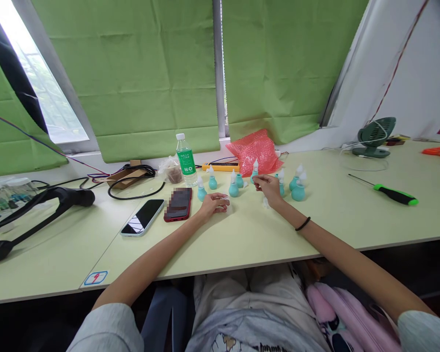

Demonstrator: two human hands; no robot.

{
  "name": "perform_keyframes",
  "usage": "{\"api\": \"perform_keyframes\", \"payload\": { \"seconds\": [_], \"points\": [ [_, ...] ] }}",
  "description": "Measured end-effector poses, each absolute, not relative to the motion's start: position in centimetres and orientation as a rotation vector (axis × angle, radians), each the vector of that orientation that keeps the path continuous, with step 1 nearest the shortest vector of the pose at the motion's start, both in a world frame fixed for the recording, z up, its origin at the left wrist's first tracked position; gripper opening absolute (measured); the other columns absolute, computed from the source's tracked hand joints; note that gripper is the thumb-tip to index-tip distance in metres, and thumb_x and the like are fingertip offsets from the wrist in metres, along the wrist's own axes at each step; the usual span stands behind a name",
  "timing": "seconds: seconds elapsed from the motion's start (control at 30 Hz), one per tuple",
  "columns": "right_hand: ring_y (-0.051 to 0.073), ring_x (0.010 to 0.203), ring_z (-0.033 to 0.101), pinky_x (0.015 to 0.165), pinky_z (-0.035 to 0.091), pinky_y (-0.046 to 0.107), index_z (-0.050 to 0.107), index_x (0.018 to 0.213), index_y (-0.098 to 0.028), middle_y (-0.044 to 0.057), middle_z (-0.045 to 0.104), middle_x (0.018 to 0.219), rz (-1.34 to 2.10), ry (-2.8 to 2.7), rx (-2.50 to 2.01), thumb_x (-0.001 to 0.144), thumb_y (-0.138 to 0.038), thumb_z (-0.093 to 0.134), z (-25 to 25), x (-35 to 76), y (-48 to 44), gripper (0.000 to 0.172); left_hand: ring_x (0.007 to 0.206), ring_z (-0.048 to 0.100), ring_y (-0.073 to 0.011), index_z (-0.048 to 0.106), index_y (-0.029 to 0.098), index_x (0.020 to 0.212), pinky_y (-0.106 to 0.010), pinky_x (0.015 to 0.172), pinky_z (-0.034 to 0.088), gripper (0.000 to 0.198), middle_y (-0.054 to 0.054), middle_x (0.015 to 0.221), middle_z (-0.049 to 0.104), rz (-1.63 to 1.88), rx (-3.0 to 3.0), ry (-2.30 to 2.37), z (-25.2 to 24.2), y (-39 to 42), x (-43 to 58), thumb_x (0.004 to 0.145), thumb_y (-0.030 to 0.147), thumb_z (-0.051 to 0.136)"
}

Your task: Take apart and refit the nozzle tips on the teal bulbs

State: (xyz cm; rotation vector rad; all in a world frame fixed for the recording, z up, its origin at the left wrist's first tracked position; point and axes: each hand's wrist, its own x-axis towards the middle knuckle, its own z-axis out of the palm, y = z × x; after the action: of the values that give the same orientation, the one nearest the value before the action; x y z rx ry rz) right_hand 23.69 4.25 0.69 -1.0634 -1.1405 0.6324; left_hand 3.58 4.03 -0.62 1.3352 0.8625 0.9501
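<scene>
Several small teal bulbs stand on the pale table, most with clear pointed tips, such as the bulb [233, 188] in the middle and the bulb [298, 190] at the right. My left hand [215, 203] rests low over the table, its fingers curled round a small clear piece [225, 198]. Raised among the bulbs, my right hand [267, 188] has thumb and fingertips pinched together beside a teal bulb [254, 173]; what they hold, if anything, is too small to tell. A small clear part [266, 202] lies under my right hand.
Left of my hands are a red-cased phone [178, 204], a white phone [143, 217], a water bottle [186, 161] and a black frame [40, 210]. Red bubble wrap [254, 151] lies behind the bulbs. A screwdriver [392, 193] and a fan [374, 137] are at the right.
</scene>
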Motion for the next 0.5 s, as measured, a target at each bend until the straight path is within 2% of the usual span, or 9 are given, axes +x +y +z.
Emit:
{"api": "perform_keyframes", "payload": {
  "seconds": [0.2,0.33,0.4,0.5],
  "points": [
    [0.013,0.065,0.051,0.064,0.042,0.028,0.054,0.092,-0.015,0.006,0.057,0.085,0.161,-1.663,-1.239,0.066,-0.023,0.048,0.3,24.0,7.7,0.029,0.049,0.05,-0.0072,0.056,0.011,0.084,-0.021,0.048,0.042,0.035,-0.004,0.061,0.054,0.939,1.352,0.887,-0.6,4.0,3.6,0.059,0.034,0.062],
    [0.02,0.087,0.049,0.076,0.037,0.031,0.047,0.104,-0.012,0.012,0.051,0.103,0.013,-1.856,-1.414,0.067,-0.021,0.048,1.1,23.8,10.5,0.038,0.047,0.048,-0.0062,0.056,0.012,0.092,-0.02,0.046,0.04,0.04,-0.001,0.057,0.051,0.941,1.374,0.874,-0.5,3.9,3.6,0.062,0.039,0.057],
    [0.022,0.096,0.045,0.078,0.035,0.03,0.046,0.104,-0.012,0.013,0.049,0.107,0.001,-1.915,-1.501,0.067,-0.023,0.048,1.3,23.5,11.6,0.039,0.044,0.046,-0.0053,0.055,0.014,0.097,-0.02,0.046,0.04,0.043,0.0,0.055,0.049,0.929,1.395,0.855,-0.5,3.8,3.5,0.063,0.041,0.056],
    [0.022,0.095,0.045,0.073,0.036,0.028,0.047,0.102,-0.012,0.013,0.05,0.105,0.025,-1.949,-1.586,0.066,-0.025,0.05,0.9,23.1,12.9,0.039,0.046,0.046,-0.0049,0.054,0.015,0.1,-0.02,0.047,0.04,0.044,0.0,0.058,0.049,0.913,1.42,0.837,-0.4,3.8,3.5,0.064,0.041,0.055]
  ]
}}
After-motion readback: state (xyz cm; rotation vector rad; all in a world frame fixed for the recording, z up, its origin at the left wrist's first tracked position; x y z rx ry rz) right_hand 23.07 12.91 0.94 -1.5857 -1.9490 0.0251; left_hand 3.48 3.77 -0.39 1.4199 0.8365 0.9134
